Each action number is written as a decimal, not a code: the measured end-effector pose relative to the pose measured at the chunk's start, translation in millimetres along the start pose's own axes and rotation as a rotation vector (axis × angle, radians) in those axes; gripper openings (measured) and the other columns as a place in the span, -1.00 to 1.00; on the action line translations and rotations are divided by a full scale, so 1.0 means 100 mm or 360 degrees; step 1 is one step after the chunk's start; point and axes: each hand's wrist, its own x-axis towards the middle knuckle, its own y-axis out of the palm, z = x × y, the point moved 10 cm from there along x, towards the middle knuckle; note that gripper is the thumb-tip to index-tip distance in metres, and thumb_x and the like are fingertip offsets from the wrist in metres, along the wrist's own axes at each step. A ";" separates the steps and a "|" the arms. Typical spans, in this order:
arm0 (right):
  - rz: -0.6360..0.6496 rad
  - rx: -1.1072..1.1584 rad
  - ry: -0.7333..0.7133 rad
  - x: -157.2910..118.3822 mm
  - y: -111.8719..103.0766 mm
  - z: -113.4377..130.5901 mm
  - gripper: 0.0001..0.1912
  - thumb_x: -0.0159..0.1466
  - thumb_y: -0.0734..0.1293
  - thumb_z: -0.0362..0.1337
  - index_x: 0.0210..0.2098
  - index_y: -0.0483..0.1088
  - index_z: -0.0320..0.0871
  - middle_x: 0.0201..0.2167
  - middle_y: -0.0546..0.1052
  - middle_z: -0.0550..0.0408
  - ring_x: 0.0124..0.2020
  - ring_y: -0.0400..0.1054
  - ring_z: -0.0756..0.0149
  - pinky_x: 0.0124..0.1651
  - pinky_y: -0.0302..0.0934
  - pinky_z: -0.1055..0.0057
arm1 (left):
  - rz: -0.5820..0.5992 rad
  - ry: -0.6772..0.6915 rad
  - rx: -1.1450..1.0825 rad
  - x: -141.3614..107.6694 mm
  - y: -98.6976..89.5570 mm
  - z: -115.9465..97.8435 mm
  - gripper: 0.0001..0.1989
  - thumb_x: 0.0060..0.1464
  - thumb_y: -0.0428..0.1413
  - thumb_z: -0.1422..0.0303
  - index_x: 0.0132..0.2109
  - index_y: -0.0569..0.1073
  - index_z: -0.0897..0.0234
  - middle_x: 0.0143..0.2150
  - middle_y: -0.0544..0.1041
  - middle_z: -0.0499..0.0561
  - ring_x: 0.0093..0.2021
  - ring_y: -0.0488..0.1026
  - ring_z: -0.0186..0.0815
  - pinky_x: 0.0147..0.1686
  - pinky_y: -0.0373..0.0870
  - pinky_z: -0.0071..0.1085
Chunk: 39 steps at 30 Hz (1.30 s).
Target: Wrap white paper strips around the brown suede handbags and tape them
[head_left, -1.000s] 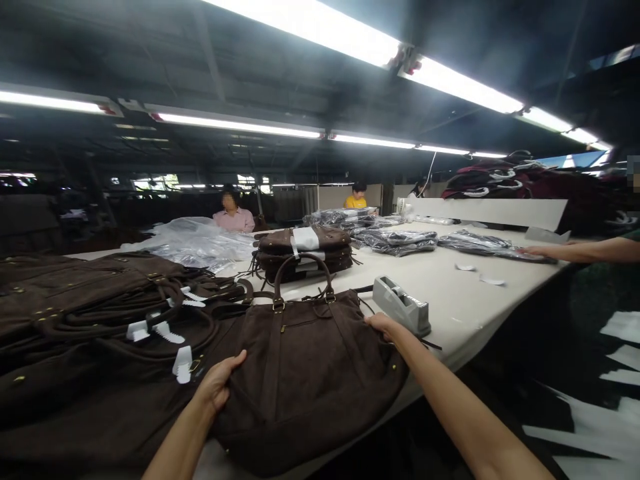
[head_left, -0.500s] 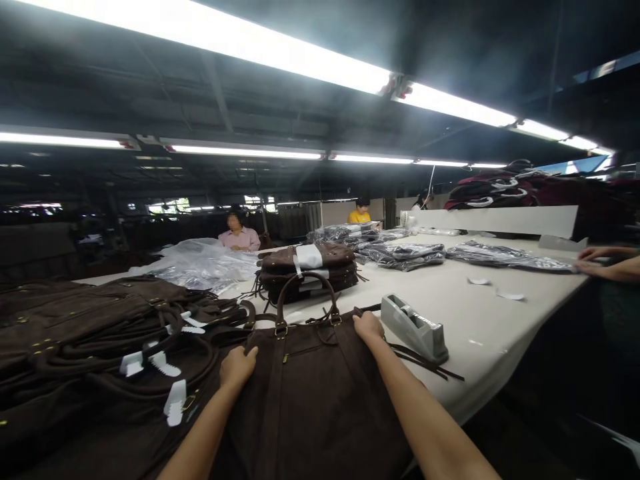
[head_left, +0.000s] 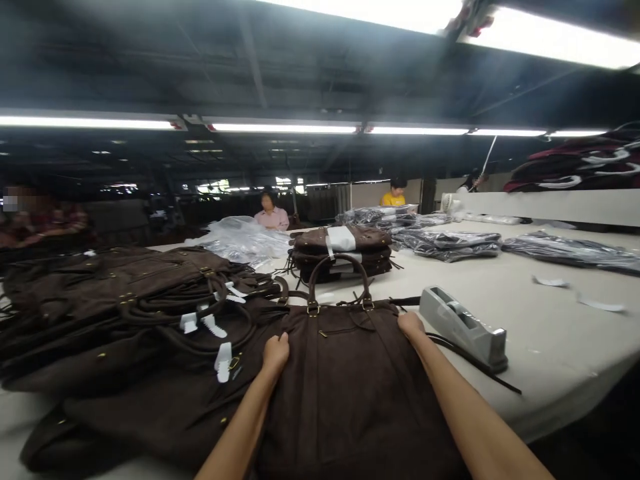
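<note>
A dark brown handbag (head_left: 360,373) with two arched handles and a short front zip lies in front of me. My left hand (head_left: 275,353) is closed on its left side edge. At the upper right corner, my right hand (head_left: 412,324) grips the bag as well, fingers mostly hidden behind the fabric. Just right of that hand stands a grey tape dispenser (head_left: 463,327), with dark straps trailing beneath it. To the left lies a heap of similar brown bags (head_left: 150,320), with white paper tags (head_left: 224,361) around their handles and buckles.
Beyond the handbag sits a stack of folded brown bags (head_left: 343,250) with white bands. Clear plastic sheeting (head_left: 240,237) and plastic-wrapped packs (head_left: 445,243) lie across the pale table (head_left: 545,347). Paper strips (head_left: 600,305) are at right. Several people, one in a yellow top (head_left: 393,199), are farther back.
The view has turned left and tilted down, so everything appears farther right. Both hands keep hold of the handbag. The co-worker's hands at the right edge have left the view.
</note>
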 end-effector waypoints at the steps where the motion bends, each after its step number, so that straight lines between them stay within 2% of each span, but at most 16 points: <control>1: -0.0001 -0.0058 0.0017 -0.03 -0.02 0.00 -0.69 0.34 0.23 -0.19 -0.02 0.36 -0.28 -0.18 0.52 -0.17 -0.14 0.45 0.12 -0.10 0.30 0.18 | -0.0071 0.0026 0.0111 -0.03 -0.06 -0.01 -0.72 0.19 0.09 0.22 -0.07 0.43 0.33 -0.09 0.50 0.05 -0.11 0.47 -0.25 -0.09 0.45 -0.18; 5: -0.0118 -0.0227 -0.0029 -0.19 -0.16 0.01 -0.56 0.34 0.15 -0.28 0.20 0.16 -0.22 -0.11 0.48 -0.27 -0.11 0.43 -0.03 -0.16 0.27 0.12 | -0.0266 0.0155 0.0477 -0.24 -0.21 -0.05 -0.70 0.22 0.04 0.26 -0.01 0.37 0.39 -0.17 0.53 0.11 -0.16 0.50 -0.20 -0.11 0.44 -0.13; 8: -0.0223 -0.0345 -0.0191 -0.29 -0.27 0.12 -0.61 0.33 0.11 -0.35 0.13 0.26 -0.19 0.01 0.37 -0.28 0.00 0.33 -0.08 -0.12 0.23 0.11 | -0.0367 0.0358 0.0663 -0.42 -0.22 -0.15 -0.67 0.25 -0.08 0.31 0.02 0.32 0.50 -0.29 0.55 0.26 -0.24 0.54 -0.03 -0.23 0.45 -0.07; 10: -0.0265 -0.0408 -0.0370 -0.36 -0.31 0.26 -0.64 0.32 0.08 -0.41 0.02 0.36 -0.20 0.04 0.34 -0.26 0.08 0.24 -0.07 -0.05 0.18 0.13 | -0.0431 0.0571 0.0745 -0.54 -0.19 -0.28 -0.66 0.26 -0.17 0.38 0.08 0.28 0.48 -0.20 0.54 0.34 -0.16 0.53 0.02 -0.20 0.45 -0.04; 12: -0.0271 -0.0450 -0.0574 -0.43 -0.32 0.43 -0.62 0.32 0.04 -0.45 -0.04 0.40 -0.19 0.05 0.34 -0.21 0.14 0.17 0.00 0.06 0.10 0.17 | -0.0461 0.0825 0.0803 -0.64 -0.14 -0.41 -0.62 0.24 -0.22 0.49 0.15 0.26 0.39 0.06 0.45 0.35 0.07 0.42 -0.04 -0.01 0.40 -0.06; 14: -0.0216 -0.0482 -0.0740 -0.49 -0.29 0.54 -0.61 0.33 0.02 -0.45 -0.05 0.41 -0.19 0.05 0.36 -0.17 0.15 0.16 0.08 0.11 0.05 0.25 | -0.0418 0.1060 0.0845 -0.68 -0.06 -0.50 -0.56 0.19 -0.22 0.58 0.14 0.31 0.32 0.25 0.31 0.24 0.27 0.22 -0.16 0.21 0.23 -0.18; 17: 0.0020 -0.0534 -0.0859 -0.50 -0.16 0.56 -0.68 0.35 0.09 -0.36 -0.14 0.45 -0.24 -0.05 0.46 -0.19 0.02 0.31 0.13 0.02 0.11 0.33 | -0.0261 0.1241 0.0889 -0.61 0.09 -0.51 -0.59 0.20 -0.20 0.55 0.08 0.40 0.36 0.26 0.33 0.15 0.33 0.13 -0.26 0.30 0.09 -0.33; 21: 0.0345 -0.0529 -0.0884 -0.47 -0.10 0.45 -0.70 0.36 0.14 -0.26 -0.12 0.43 -0.26 -0.12 0.52 -0.14 -0.12 0.41 0.20 -0.06 0.18 0.33 | -0.0039 0.1274 0.0946 -0.41 0.28 -0.50 -0.57 0.20 -0.17 0.43 0.14 0.36 0.44 0.25 0.35 0.19 0.33 0.13 -0.15 0.29 0.13 -0.19; 24: 0.0481 -0.0467 -0.0928 -0.52 -0.24 0.42 -0.69 0.37 0.12 -0.25 -0.14 0.44 -0.23 -0.15 0.55 -0.05 -0.16 0.41 0.25 -0.07 0.21 0.34 | 0.0114 0.1282 0.0979 -0.36 0.34 -0.51 -0.53 0.17 -0.16 0.36 0.15 0.35 0.46 0.27 0.30 0.23 0.33 0.11 -0.09 0.26 0.15 -0.10; 26: 0.0518 -0.0421 -0.0970 -0.62 -0.40 0.41 -0.66 0.36 0.10 -0.26 -0.23 0.49 -0.21 -0.26 0.58 -0.01 -0.21 0.43 0.23 -0.11 0.22 0.37 | 0.0191 0.1296 0.0988 -0.43 0.28 -0.49 -0.52 0.15 -0.14 0.30 0.14 0.36 0.43 0.28 0.29 0.25 0.33 0.12 -0.05 0.23 0.18 -0.04; 28: 0.0486 -0.0361 -0.1029 -0.81 -0.61 0.38 -0.66 0.34 0.12 -0.25 -0.25 0.51 -0.18 -0.26 0.59 0.00 -0.18 0.43 0.20 -0.07 0.21 0.37 | 0.0248 0.1340 0.0980 -0.61 0.14 -0.39 -0.51 0.15 -0.15 0.24 0.12 0.38 0.37 0.27 0.31 0.21 0.32 0.15 -0.07 0.24 0.15 -0.01; 30: 0.0437 -0.0240 -0.1172 -1.10 -0.84 0.35 -0.71 0.33 0.19 -0.20 -0.15 0.51 -0.14 -0.11 0.57 0.02 -0.05 0.40 0.20 0.04 0.17 0.37 | 0.0298 0.1451 0.0948 -0.91 -0.04 -0.22 -0.53 0.19 -0.16 0.15 0.08 0.42 0.27 0.23 0.38 0.11 0.30 0.19 -0.16 0.30 0.06 -0.07; 32: 0.0483 -0.0113 -0.1419 -1.50 -0.99 0.30 -0.67 0.30 0.27 -0.09 -0.05 0.49 -0.09 0.03 0.51 0.04 0.08 0.33 0.21 0.15 0.11 0.38 | 0.0332 0.1720 0.0851 -1.35 -0.20 -0.07 -0.55 0.20 -0.12 0.05 0.07 0.43 0.14 0.17 0.45 0.01 0.26 0.25 -0.19 0.30 0.06 -0.07; 35: 0.0745 -0.0193 -0.1708 -2.00 -0.99 0.12 -0.53 0.18 0.36 0.09 -0.04 0.51 -0.04 0.05 0.49 0.02 0.17 0.25 0.12 0.31 -0.09 0.20 | 0.0291 0.2161 0.0875 -1.98 -0.28 0.16 -0.45 0.12 0.02 -0.01 0.22 0.28 0.02 0.25 0.36 -0.02 0.28 0.23 -0.18 0.29 0.09 -0.07; 37: 0.0909 -0.0369 -0.1728 -2.14 -0.91 -0.03 -0.46 0.10 0.40 0.15 -0.05 0.51 -0.02 0.08 0.48 0.01 0.22 0.19 0.05 0.36 -0.31 0.07 | 0.0186 0.2418 0.0881 -2.26 -0.26 0.25 -0.22 0.00 0.06 -0.14 0.29 0.17 0.06 0.26 0.34 0.04 0.29 0.21 -0.11 0.30 0.06 -0.06; 39: 0.0995 -0.0484 -0.1704 -2.16 -0.88 -0.12 -0.39 0.05 0.42 0.17 0.00 0.48 -0.01 0.15 0.41 -0.01 0.27 0.11 0.02 0.36 -0.41 0.02 | 0.0087 0.2642 0.0890 -2.41 -0.19 0.31 -0.11 -0.07 0.08 -0.19 0.33 0.11 0.09 0.23 0.38 0.05 0.23 0.30 -0.11 0.25 0.17 -0.18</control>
